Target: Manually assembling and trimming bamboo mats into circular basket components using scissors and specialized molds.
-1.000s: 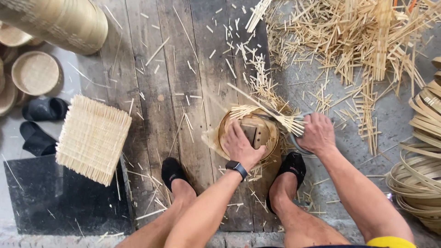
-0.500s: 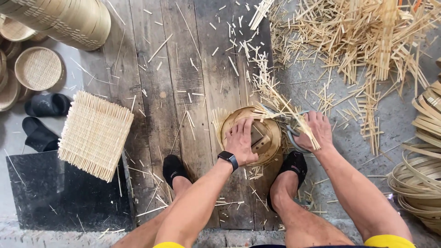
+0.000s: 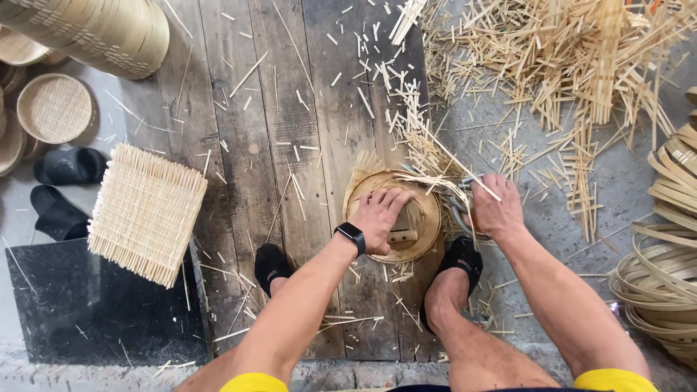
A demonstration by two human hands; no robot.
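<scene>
- Your left hand (image 3: 381, 218) lies flat on the round bamboo tray (image 3: 396, 218), fingers spread, pinning it to the plank floor (image 3: 290, 145) betw. your feet.
- Right hand (image 3: 494, 210) has its fingers clamped on shears (image 3: 459, 210) at the tray's right rim.
- Progress: looks part done – loose strip ends (image 3: 428, 170) stick out past the top-right rim; near rim reads clean.
- Room: offcut pile (image 3: 566, 65) crowds the right, coiled strips (image 3: 664, 268) far right. Woven mat (image 3: 145, 214) well apart on the left; planks betw. are open.
</scene>
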